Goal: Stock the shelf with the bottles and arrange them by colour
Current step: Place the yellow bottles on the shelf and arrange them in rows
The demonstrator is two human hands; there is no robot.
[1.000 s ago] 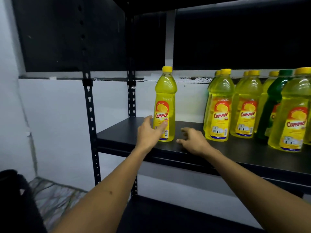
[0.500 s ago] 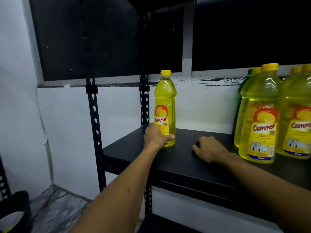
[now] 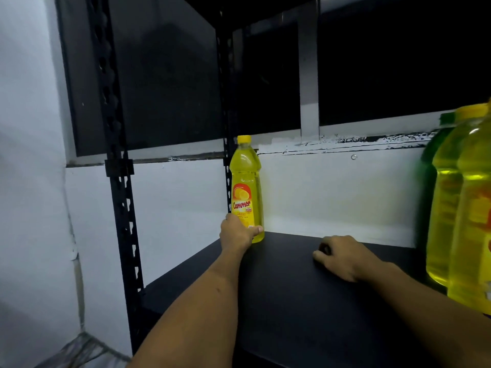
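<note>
A yellow bottle [image 3: 246,189] with a yellow cap and a red-and-yellow "Cammer" label stands upright at the back left corner of the black shelf [image 3: 281,301]. My left hand [image 3: 238,232] is wrapped around its base. My right hand [image 3: 342,257] rests on the shelf board to the right, fingers curled under, holding nothing. At the right edge stand more yellow bottles [image 3: 467,213], blurred and cut off by the frame. Behind them a green bottle [image 3: 427,176] is partly hidden.
A black perforated upright [image 3: 121,197] stands at the shelf's front left, and another upright [image 3: 227,166] rises right behind the held bottle. A white wall closes the back and left. Dark panels sit above. Marbled floor [image 3: 79,351] shows at the bottom left.
The bottle has slid back and left towards the shelf's rear corner with my left hand on it. The view shifted left and closer, so the bottle group is now mostly out of frame.
</note>
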